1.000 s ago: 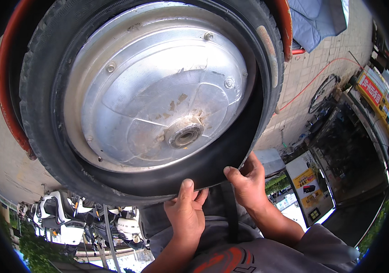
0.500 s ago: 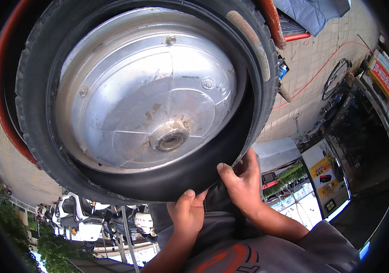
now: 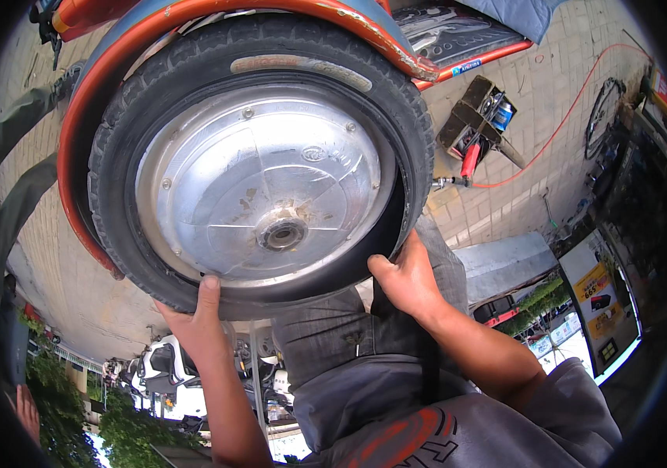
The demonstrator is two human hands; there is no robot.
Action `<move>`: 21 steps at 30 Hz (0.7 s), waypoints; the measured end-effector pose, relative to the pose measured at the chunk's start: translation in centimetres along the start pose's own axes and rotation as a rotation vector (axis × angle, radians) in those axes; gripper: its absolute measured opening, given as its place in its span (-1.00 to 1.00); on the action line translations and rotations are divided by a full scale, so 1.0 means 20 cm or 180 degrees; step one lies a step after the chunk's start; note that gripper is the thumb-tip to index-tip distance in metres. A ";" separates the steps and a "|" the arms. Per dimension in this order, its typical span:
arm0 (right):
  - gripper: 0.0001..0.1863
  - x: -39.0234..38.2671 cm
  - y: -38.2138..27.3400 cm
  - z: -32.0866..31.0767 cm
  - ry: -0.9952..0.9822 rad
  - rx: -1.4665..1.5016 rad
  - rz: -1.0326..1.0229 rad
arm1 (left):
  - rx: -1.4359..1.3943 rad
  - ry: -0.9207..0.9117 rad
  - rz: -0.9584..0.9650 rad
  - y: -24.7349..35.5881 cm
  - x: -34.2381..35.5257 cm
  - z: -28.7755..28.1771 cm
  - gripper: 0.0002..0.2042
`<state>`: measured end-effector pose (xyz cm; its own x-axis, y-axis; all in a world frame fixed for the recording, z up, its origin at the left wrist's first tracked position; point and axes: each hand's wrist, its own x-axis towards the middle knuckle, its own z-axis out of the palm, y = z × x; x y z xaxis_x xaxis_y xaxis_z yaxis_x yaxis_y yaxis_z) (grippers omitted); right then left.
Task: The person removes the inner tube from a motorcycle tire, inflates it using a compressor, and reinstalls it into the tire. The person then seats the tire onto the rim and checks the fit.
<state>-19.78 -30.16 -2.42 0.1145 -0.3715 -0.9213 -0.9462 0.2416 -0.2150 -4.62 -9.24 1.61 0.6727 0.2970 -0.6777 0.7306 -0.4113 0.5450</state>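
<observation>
A black rubber tire (image 3: 107, 183) surrounds a silver metal hub wheel (image 3: 216, 175) with bolts round its rim. Along the lower right, a dark gap shows between tire and rim. My left hand (image 3: 199, 316) grips the tire's lower left edge, thumb on the sidewall and fingers mostly hidden behind. At the lower right edge, my right hand (image 3: 410, 277) is closed round the tire, its thumb near the gap. An orange-red fender (image 3: 68, 199) arches over the tire's top and left side.
A toolbox (image 3: 461, 117) stands on the paving at right, with a red-handled air tool (image 3: 471, 159) on a red hose (image 3: 540, 160). Another person's legs (image 3: 17, 129) are at left, and a person's hand (image 3: 28, 409) shows lower left. White scooters (image 3: 163, 366) stand behind.
The tire and hub now appear smaller and lower, showing more fender and the toolbox. My left hand has shifted left along the tire's edge; my right hand keeps hold at the lower right.
</observation>
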 end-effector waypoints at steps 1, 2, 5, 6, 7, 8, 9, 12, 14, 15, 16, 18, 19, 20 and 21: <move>-0.42 0.01 -0.04 -0.03 0.0005 -0.0087 0.0023 | 0.0193 0.0051 -0.0027 0.03 0.02 0.02 -0.41; -0.42 0.01 -0.09 -0.05 0.0005 -0.0181 0.0076 | 0.0160 0.0172 -0.0217 -0.01 -0.01 0.02 -0.40; -0.32 0.09 -0.23 -0.17 0.0244 -0.0410 -0.0559 | -0.0417 0.0291 -0.0618 -0.12 -0.18 0.09 -0.44; -0.30 0.08 -0.29 -0.19 0.0297 -0.0574 -0.0647 | -0.0641 0.0348 -0.0859 -0.13 -0.23 0.10 -0.45; -0.27 0.11 -0.26 -0.20 0.0331 -0.0568 -0.0923 | -0.0518 0.0325 -0.1095 -0.11 -0.27 0.11 -0.43; -0.27 0.10 -0.25 -0.18 0.0372 -0.0212 -0.0833 | -0.0652 0.0262 -0.1176 -0.11 -0.31 0.10 -0.41; -0.27 0.06 -0.24 -0.16 0.0418 0.0147 -0.0740 | -0.0784 0.0195 -0.1254 -0.11 -0.34 0.10 -0.40; -0.31 -0.10 -0.15 -0.02 -0.0029 0.1289 -0.0225 | -0.1089 0.0125 -0.1288 -0.12 -0.41 0.08 -0.32; -0.32 -0.27 -0.08 0.11 -0.0398 0.1824 0.1035 | -0.1325 0.0133 -0.1311 -0.11 -0.44 0.09 -0.31; -0.30 -0.34 -0.11 0.16 -0.0695 0.1978 0.1749 | -0.1324 0.0096 -0.1255 -0.12 -0.44 0.08 -0.31; -0.32 -0.40 -0.10 0.23 -0.0748 0.2262 0.2080 | -0.1346 0.0022 -0.1222 -0.11 -0.44 0.07 -0.32; -0.42 -0.43 -0.17 0.33 -0.0481 0.2810 0.2046 | -0.1373 -0.0229 -0.1153 -0.10 -0.40 0.07 -0.32; -0.44 -0.43 -0.14 0.34 -0.0554 0.2825 0.1945 | -0.1381 -0.0299 -0.1194 -0.11 -0.40 0.05 -0.33; -0.46 -0.43 -0.09 0.35 -0.0626 0.2847 0.1843 | -0.1378 -0.0273 -0.1186 -0.09 -0.39 0.06 -0.34; -0.48 -0.43 -0.06 0.35 -0.0701 0.2874 0.1740 | -0.1370 -0.0250 -0.1173 -0.07 -0.40 0.07 -0.35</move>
<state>-17.41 -21.01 3.45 -0.1188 0.1350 -0.9837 -0.3230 0.9316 0.1668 -11.10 -12.19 5.55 0.3658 0.2827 -0.8867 0.9081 0.1003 0.4066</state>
